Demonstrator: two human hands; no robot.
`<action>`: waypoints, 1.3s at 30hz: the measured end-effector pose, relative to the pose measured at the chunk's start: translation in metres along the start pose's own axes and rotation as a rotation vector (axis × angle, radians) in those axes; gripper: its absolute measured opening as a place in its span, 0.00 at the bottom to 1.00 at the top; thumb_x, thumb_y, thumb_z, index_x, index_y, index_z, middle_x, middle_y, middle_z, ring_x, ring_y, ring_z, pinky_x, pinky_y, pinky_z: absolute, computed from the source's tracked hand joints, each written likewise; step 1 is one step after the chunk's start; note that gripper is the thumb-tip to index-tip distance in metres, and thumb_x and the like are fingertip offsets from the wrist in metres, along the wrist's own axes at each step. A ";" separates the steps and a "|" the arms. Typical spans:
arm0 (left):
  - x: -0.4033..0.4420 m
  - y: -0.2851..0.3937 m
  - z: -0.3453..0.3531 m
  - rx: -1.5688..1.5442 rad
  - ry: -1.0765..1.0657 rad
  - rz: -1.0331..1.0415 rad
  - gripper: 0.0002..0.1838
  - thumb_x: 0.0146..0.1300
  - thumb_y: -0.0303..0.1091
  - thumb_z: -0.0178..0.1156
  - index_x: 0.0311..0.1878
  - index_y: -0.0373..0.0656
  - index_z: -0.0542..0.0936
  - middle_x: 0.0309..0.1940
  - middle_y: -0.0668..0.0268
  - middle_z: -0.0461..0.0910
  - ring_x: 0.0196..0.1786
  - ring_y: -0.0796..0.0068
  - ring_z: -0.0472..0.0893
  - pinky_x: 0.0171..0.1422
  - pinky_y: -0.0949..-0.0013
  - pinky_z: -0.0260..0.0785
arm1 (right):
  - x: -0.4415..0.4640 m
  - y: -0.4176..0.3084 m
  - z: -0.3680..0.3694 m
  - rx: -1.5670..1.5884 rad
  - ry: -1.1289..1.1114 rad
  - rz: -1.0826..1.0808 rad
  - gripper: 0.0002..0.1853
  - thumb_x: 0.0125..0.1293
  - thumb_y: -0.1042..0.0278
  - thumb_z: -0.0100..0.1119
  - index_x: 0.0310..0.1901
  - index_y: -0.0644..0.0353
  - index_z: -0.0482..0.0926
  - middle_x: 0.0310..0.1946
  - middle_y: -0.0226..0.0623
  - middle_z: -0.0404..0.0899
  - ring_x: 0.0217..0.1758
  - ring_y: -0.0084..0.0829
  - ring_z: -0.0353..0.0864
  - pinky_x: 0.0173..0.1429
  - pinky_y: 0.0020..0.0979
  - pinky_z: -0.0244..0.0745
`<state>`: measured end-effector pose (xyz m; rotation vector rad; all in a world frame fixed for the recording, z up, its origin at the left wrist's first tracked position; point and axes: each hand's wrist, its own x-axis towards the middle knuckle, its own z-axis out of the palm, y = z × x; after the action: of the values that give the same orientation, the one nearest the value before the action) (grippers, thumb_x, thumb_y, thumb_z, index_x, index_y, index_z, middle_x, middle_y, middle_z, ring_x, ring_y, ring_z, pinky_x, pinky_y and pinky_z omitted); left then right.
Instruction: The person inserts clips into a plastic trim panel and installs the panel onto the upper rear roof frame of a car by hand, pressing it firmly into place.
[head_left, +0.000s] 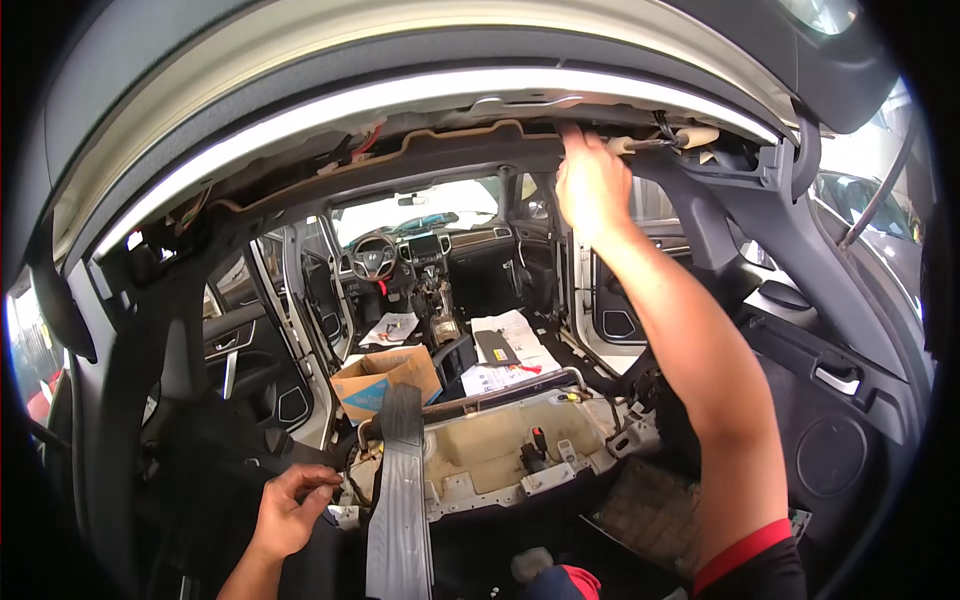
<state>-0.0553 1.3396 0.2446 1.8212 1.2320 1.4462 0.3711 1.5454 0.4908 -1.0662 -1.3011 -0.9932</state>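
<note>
My right hand (pixel 592 190) reaches up to the rear edge of the roof, its fingers closed at the edge of the dark headliner (pixel 420 150); the fingertips are partly hidden. Just right of that hand, a rod-like part with pale ends (pixel 655 145) hangs under the roof rim. Low at the left, my left hand (pixel 290 512) hovers with loosely bent fingers, the thumb apart from them and nothing visible in the grasp. Beside it rises a long grey trim strip (pixel 398 500), close to the fingers but seemingly untouched.
A pale metal floor section (pixel 480 450) with brackets lies ahead. Beyond it are an open cardboard box (pixel 385 385), papers (pixel 535 345), and the steering wheel (pixel 373 258). Red wires (pixel 367 138) show above the headliner. A side trim panel with a round speaker cover (pixel 832 455) stands right.
</note>
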 end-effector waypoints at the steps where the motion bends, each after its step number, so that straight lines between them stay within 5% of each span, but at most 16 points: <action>1: -0.003 -0.004 0.000 -0.001 0.002 -0.011 0.08 0.70 0.21 0.61 0.51 0.34 0.82 0.45 0.61 0.87 0.47 0.75 0.85 0.55 0.70 0.77 | 0.004 0.003 -0.001 -0.100 -0.030 -0.054 0.18 0.63 0.73 0.58 0.55 0.59 0.79 0.41 0.52 0.84 0.42 0.53 0.87 0.46 0.52 0.84; 4: -0.009 -0.010 0.000 -0.048 -0.051 -0.032 0.08 0.70 0.21 0.62 0.51 0.34 0.82 0.45 0.62 0.87 0.49 0.74 0.86 0.56 0.69 0.77 | 0.029 -0.019 -0.029 -0.384 -0.388 -0.114 0.12 0.66 0.71 0.55 0.49 0.62 0.81 0.40 0.47 0.88 0.46 0.46 0.90 0.47 0.45 0.86; 10: -0.026 -0.022 0.009 0.017 -0.147 -0.063 0.09 0.71 0.21 0.60 0.52 0.35 0.80 0.47 0.61 0.87 0.51 0.72 0.85 0.61 0.66 0.76 | 0.052 -0.009 -0.017 -0.492 -0.237 -0.364 0.14 0.68 0.71 0.55 0.53 0.62 0.79 0.44 0.47 0.88 0.48 0.46 0.90 0.51 0.44 0.86; 16: -0.072 -0.061 0.000 -0.047 -0.110 -0.121 0.09 0.70 0.23 0.62 0.52 0.34 0.80 0.44 0.60 0.87 0.48 0.71 0.86 0.59 0.66 0.78 | 0.067 -0.021 -0.037 -0.526 -0.351 -0.273 0.18 0.72 0.66 0.51 0.60 0.56 0.80 0.55 0.48 0.85 0.57 0.44 0.87 0.58 0.41 0.84; 18: -0.085 -0.078 -0.004 -0.110 -0.044 -0.226 0.10 0.70 0.24 0.62 0.53 0.32 0.81 0.45 0.57 0.89 0.48 0.72 0.87 0.57 0.67 0.78 | 0.074 -0.050 -0.084 -0.322 -0.641 0.078 0.25 0.79 0.49 0.39 0.66 0.51 0.77 0.66 0.40 0.79 0.67 0.43 0.79 0.71 0.46 0.71; 21: -0.098 -0.100 -0.004 -0.199 0.005 -0.275 0.11 0.69 0.22 0.62 0.53 0.31 0.81 0.45 0.56 0.88 0.49 0.70 0.87 0.58 0.67 0.79 | 0.092 -0.002 -0.045 -0.263 -0.497 -0.147 0.26 0.78 0.45 0.39 0.67 0.49 0.77 0.69 0.40 0.77 0.70 0.42 0.76 0.73 0.45 0.68; 23: -0.104 -0.105 0.000 -0.283 0.045 -0.320 0.12 0.69 0.21 0.61 0.54 0.30 0.80 0.45 0.54 0.88 0.50 0.68 0.87 0.58 0.66 0.80 | 0.098 0.003 -0.037 -0.388 -0.675 -0.268 0.25 0.80 0.47 0.39 0.67 0.49 0.76 0.69 0.41 0.76 0.70 0.41 0.75 0.73 0.44 0.68; 26: -0.120 -0.121 0.009 -0.318 0.023 -0.358 0.12 0.70 0.21 0.61 0.54 0.30 0.79 0.45 0.54 0.87 0.50 0.66 0.87 0.60 0.64 0.80 | 0.093 -0.008 -0.064 -0.243 -0.949 -0.238 0.23 0.81 0.50 0.43 0.67 0.51 0.76 0.65 0.45 0.78 0.67 0.44 0.77 0.72 0.46 0.69; 27: -0.128 -0.145 0.016 -0.260 0.021 -0.232 0.16 0.72 0.33 0.66 0.57 0.35 0.79 0.40 0.62 0.85 0.41 0.71 0.85 0.43 0.66 0.79 | 0.091 -0.007 -0.068 -0.192 -1.009 -0.204 0.23 0.81 0.50 0.43 0.66 0.52 0.76 0.64 0.46 0.79 0.66 0.45 0.78 0.71 0.46 0.70; 28: -0.129 -0.158 0.022 -0.277 -0.029 -0.204 0.19 0.73 0.32 0.63 0.63 0.34 0.77 0.44 0.59 0.86 0.42 0.67 0.87 0.42 0.63 0.81 | 0.084 -0.012 -0.075 -0.176 -1.068 -0.178 0.23 0.81 0.50 0.43 0.66 0.54 0.76 0.63 0.46 0.80 0.65 0.46 0.79 0.71 0.47 0.71; 29: -0.127 -0.171 0.029 -0.372 -0.036 -0.302 0.17 0.72 0.27 0.63 0.61 0.32 0.77 0.46 0.56 0.86 0.46 0.66 0.87 0.52 0.62 0.80 | 0.062 0.006 -0.066 -0.070 -0.798 -0.445 0.23 0.79 0.51 0.47 0.65 0.55 0.78 0.61 0.47 0.81 0.65 0.46 0.79 0.69 0.48 0.73; 32: -0.099 -0.133 0.071 -0.525 -0.053 -0.336 0.24 0.71 0.27 0.63 0.67 0.33 0.71 0.57 0.49 0.82 0.57 0.61 0.84 0.63 0.56 0.80 | -0.014 -0.057 -0.094 -0.070 -0.705 -0.678 0.09 0.72 0.59 0.56 0.40 0.53 0.81 0.25 0.39 0.84 0.32 0.44 0.88 0.36 0.45 0.83; 33: -0.086 -0.095 0.090 -0.689 -0.013 -0.305 0.24 0.73 0.31 0.62 0.69 0.35 0.70 0.60 0.49 0.80 0.59 0.59 0.83 0.62 0.52 0.80 | -0.041 -0.083 -0.106 0.174 -1.038 -0.450 0.07 0.70 0.61 0.57 0.41 0.52 0.81 0.24 0.38 0.83 0.30 0.43 0.87 0.34 0.43 0.82; 35: -0.040 -0.047 0.129 -1.040 0.048 -0.247 0.26 0.75 0.39 0.60 0.71 0.40 0.69 0.66 0.51 0.76 0.63 0.56 0.80 0.63 0.45 0.79 | -0.136 -0.108 -0.098 0.502 -0.899 -0.456 0.05 0.70 0.62 0.57 0.43 0.50 0.80 0.26 0.38 0.84 0.27 0.45 0.86 0.31 0.43 0.81; 36: -0.071 -0.063 0.144 -1.209 0.100 -0.403 0.27 0.76 0.42 0.59 0.73 0.42 0.69 0.68 0.51 0.74 0.65 0.55 0.78 0.64 0.43 0.78 | -0.223 -0.116 -0.108 0.547 -0.790 -0.662 0.05 0.70 0.63 0.57 0.43 0.50 0.79 0.27 0.39 0.84 0.27 0.46 0.86 0.30 0.44 0.81; 39: -0.143 -0.120 0.108 -0.907 0.193 -0.597 0.22 0.77 0.40 0.58 0.69 0.44 0.73 0.62 0.56 0.80 0.59 0.62 0.82 0.61 0.52 0.79 | -0.272 -0.103 -0.151 0.551 -1.246 -0.287 0.06 0.71 0.64 0.58 0.44 0.55 0.77 0.31 0.45 0.81 0.34 0.52 0.85 0.37 0.49 0.81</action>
<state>0.0025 1.2852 0.0435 0.6566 0.8530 1.4715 0.2973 1.3669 0.2265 -1.0609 -2.5867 0.0069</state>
